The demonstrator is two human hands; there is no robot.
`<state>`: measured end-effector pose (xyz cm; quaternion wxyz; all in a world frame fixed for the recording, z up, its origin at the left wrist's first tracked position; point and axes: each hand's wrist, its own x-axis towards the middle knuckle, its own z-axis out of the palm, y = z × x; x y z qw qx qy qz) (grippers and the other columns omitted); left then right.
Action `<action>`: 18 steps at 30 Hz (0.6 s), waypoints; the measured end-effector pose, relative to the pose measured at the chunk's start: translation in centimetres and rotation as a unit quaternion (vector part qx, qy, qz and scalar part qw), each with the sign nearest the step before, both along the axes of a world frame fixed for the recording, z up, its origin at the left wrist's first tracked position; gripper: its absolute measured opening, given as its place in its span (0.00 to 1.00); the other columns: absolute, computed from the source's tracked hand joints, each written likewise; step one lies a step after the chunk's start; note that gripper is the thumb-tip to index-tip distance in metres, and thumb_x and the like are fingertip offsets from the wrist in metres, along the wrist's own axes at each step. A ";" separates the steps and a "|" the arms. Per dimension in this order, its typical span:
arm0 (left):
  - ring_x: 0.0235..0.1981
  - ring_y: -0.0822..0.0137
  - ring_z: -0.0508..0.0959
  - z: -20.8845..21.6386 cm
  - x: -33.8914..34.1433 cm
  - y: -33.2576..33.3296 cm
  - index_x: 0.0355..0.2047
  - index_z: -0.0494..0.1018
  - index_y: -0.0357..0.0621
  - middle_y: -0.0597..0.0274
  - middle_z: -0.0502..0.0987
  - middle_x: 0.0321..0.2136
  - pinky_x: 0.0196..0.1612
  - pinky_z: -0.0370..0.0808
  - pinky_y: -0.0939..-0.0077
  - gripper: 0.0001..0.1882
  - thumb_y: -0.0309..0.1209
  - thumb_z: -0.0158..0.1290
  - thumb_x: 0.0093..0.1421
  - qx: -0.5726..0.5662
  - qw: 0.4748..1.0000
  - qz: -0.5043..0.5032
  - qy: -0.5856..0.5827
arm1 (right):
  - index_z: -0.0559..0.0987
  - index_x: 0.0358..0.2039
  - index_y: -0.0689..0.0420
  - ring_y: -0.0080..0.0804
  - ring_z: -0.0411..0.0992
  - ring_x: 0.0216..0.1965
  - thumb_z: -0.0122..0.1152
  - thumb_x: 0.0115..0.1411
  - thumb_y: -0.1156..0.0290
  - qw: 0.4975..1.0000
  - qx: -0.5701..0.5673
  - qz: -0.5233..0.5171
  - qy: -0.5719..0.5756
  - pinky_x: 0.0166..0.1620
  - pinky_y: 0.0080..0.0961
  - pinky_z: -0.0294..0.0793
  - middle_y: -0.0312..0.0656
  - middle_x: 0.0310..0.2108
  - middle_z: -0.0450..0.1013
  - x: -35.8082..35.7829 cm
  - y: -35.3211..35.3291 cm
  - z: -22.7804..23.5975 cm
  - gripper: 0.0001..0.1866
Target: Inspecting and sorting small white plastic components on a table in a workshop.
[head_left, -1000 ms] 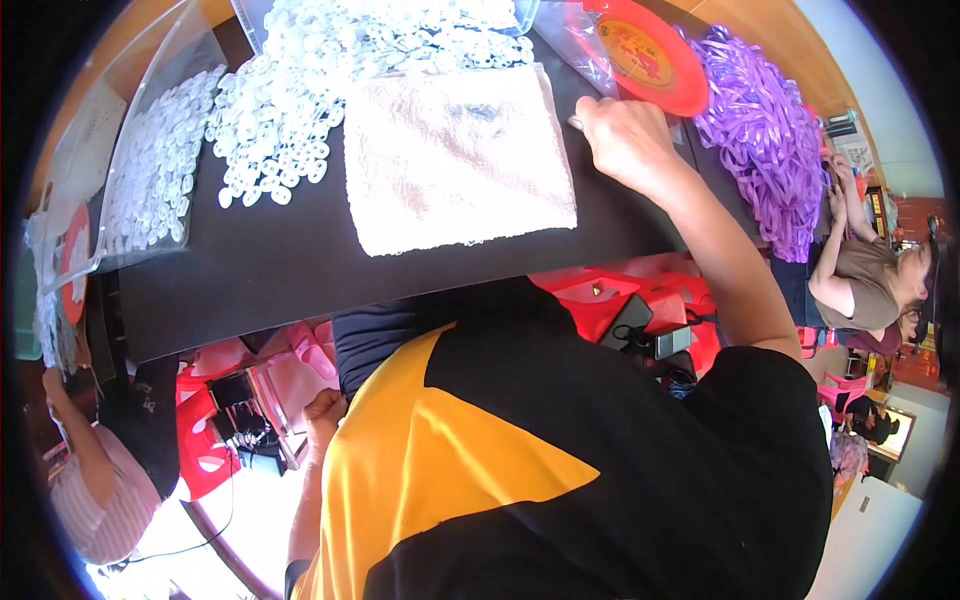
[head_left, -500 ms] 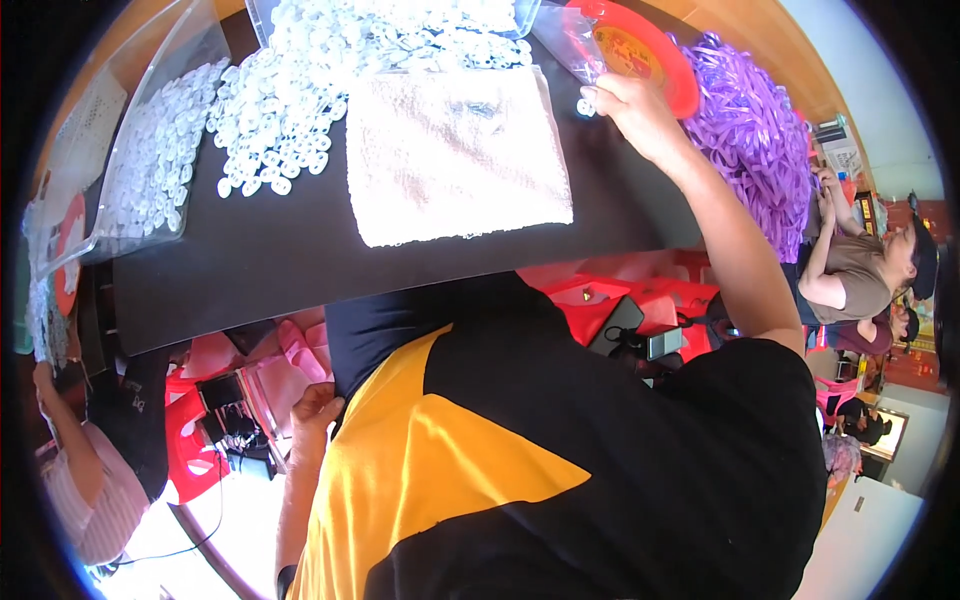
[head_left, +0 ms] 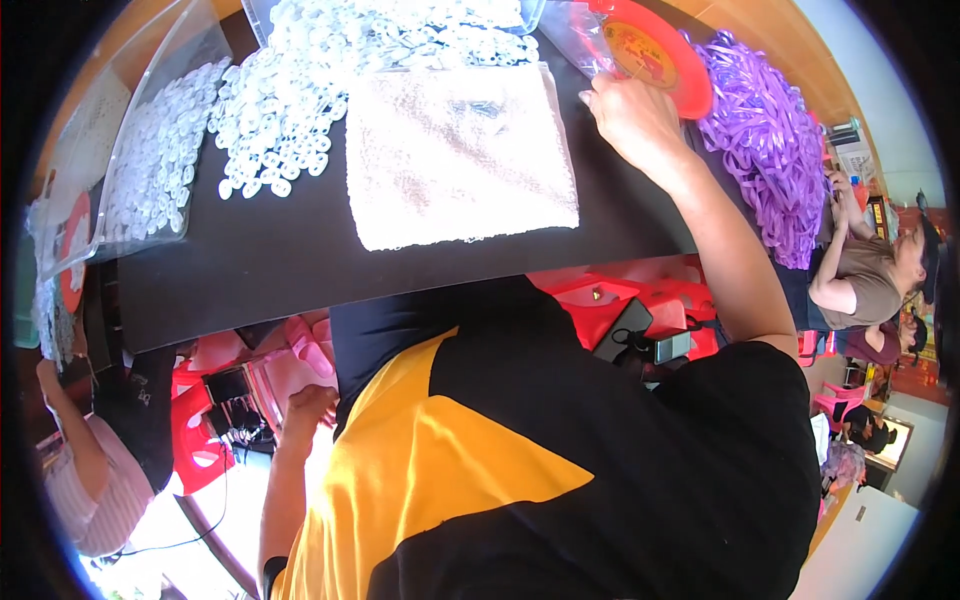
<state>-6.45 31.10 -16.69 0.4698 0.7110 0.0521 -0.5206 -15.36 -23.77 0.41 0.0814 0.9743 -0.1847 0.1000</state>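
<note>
My right hand [head_left: 634, 115] reaches over the dark table to the near rim of a red round plate [head_left: 695, 90] with a yellow-patterned middle. Its fingers are curled closed beside a clear plastic bag [head_left: 580, 40]; what they hold, if anything, is hidden. Left of it lies a pale folded towel [head_left: 460, 170] with a few small clear pieces on top. Small white oval pieces [head_left: 270, 140] are heaped behind and left of the towel. Below the table edge, my left hand [head_left: 312, 405] hangs beside my waist, fingers curled in, with nothing visible in them.
A big pile of purple ribbon loops [head_left: 765, 140] lies right of the plate. At the left, a clear bin [head_left: 205, 30] holds more white pieces. Red stools [head_left: 580, 300] and a phone-like dark device [head_left: 622, 330] are under the table. Other people sit at both sides.
My right hand has shifted slightly right, turning knuckles up; the small white piece at its fingertips is out of sight. My left hand has moved off my shirt, its fingers curling.
</note>
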 end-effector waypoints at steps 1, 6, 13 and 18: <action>0.24 0.74 0.74 -1.2 -0.3 0.1 0.32 0.76 0.37 0.66 0.75 0.22 0.26 0.70 0.77 0.07 0.27 0.51 0.61 -0.010 0.996 -0.049 -0.074 | 0.74 0.29 0.62 0.55 0.74 0.28 0.53 0.63 0.60 1.000 0.011 -0.006 0.019 0.30 0.48 0.70 0.54 0.22 0.74 -0.1 -0.1 0.1 0.16; 0.25 0.74 0.70 -6.5 0.3 0.9 0.32 0.76 0.40 0.71 0.74 0.25 0.29 0.65 0.78 0.06 0.23 0.49 0.59 -0.086 0.928 -0.214 -0.291 | 0.73 0.31 0.59 0.57 0.73 0.28 0.52 0.64 0.63 0.996 0.087 0.018 -0.011 0.30 0.49 0.67 0.54 0.22 0.72 -0.9 -0.2 0.1 0.12; 0.30 0.50 0.77 -7.6 0.2 -1.1 0.34 0.75 0.38 0.48 0.78 0.27 0.34 0.72 0.62 0.11 0.18 0.44 0.53 -0.009 0.935 -0.163 -0.315 | 0.72 0.33 0.58 0.56 0.73 0.28 0.50 0.64 0.66 0.998 0.058 0.009 -0.007 0.30 0.49 0.67 0.54 0.22 0.73 -1.1 0.0 -0.3 0.09; 0.37 0.40 0.78 -7.5 0.3 -2.7 0.38 0.76 0.39 0.41 0.79 0.33 0.38 0.74 0.55 0.15 0.19 0.45 0.53 0.007 0.911 -0.185 -0.369 | 0.72 0.33 0.60 0.56 0.73 0.28 0.49 0.63 0.68 0.999 0.011 0.032 0.025 0.29 0.50 0.68 0.55 0.22 0.73 -1.1 -0.5 -0.3 0.08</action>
